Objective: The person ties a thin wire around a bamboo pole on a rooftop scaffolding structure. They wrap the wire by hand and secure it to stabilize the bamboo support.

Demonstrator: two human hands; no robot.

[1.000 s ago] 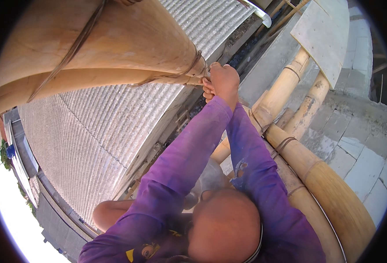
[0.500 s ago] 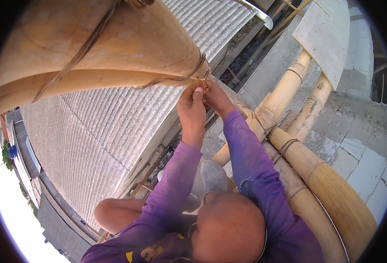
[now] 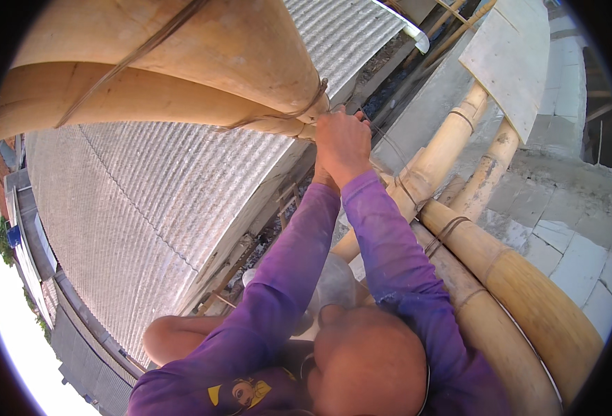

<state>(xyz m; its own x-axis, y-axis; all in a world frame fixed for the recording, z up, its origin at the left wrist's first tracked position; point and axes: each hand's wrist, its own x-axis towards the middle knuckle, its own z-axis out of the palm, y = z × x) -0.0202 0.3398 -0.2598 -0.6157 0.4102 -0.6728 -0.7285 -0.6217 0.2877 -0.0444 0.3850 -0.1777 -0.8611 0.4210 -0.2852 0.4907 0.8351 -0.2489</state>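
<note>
Two thick bamboo poles, the larger one (image 3: 250,55) and a second pole (image 3: 146,97) under it, come in from the upper left. A thin brown wire (image 3: 313,104) binds them near their far end. Right beside that binding, my right hand (image 3: 346,142) is closed, its fingers curled over a wire. My left hand (image 3: 325,177) lies against it from behind and below; its fingers are hidden by the right hand. A loose length of thin wire (image 3: 391,144) trails to the right of my hands.
More bamboo poles (image 3: 514,277), tied with wire (image 3: 450,232), run along the right. A board (image 3: 511,62) rests on poles at the upper right. A corrugated roof (image 3: 167,201) spreads to the left, lower down. Pale blocks (image 3: 566,256) lie at the far right. My knee (image 3: 164,340) is bent below.
My right hand has turned and come over the left, now covering its fingers. Before, both hands pinched side by side at the wire. The view has shifted slightly.
</note>
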